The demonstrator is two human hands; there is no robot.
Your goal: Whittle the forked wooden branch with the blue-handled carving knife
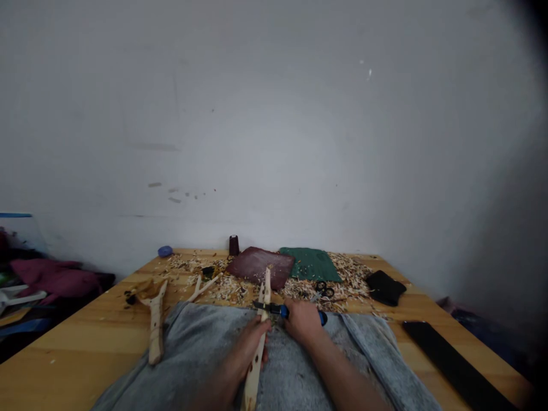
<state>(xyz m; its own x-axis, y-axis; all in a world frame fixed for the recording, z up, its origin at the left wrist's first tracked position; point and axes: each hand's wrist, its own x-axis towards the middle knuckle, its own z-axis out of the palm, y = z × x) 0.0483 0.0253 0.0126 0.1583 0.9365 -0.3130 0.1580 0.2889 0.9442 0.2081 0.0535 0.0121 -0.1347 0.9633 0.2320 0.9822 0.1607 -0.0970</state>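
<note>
My left hand [252,337] is closed around a peeled, pale forked stick [254,377] that points away from me. Dark knots dot its lower part. In the grip of my right hand [305,322] is a utility knife [284,311] with a blue and black handle. Its dark blade lies across the stick, touching it just beyond my left hand near the fork. Under both hands spreads a grey denim cloth [205,342]. To the left, a second forked stick [156,328] rests partly on this cloth.
Wood shavings [351,274] cover the back of the wooden table [77,337]. Among them are a maroon sheet [257,265], a green sheet [312,264], scissors [324,289] and a thread spool [233,245]. A black pouch [385,287] and a long black slab [449,354] lie right.
</note>
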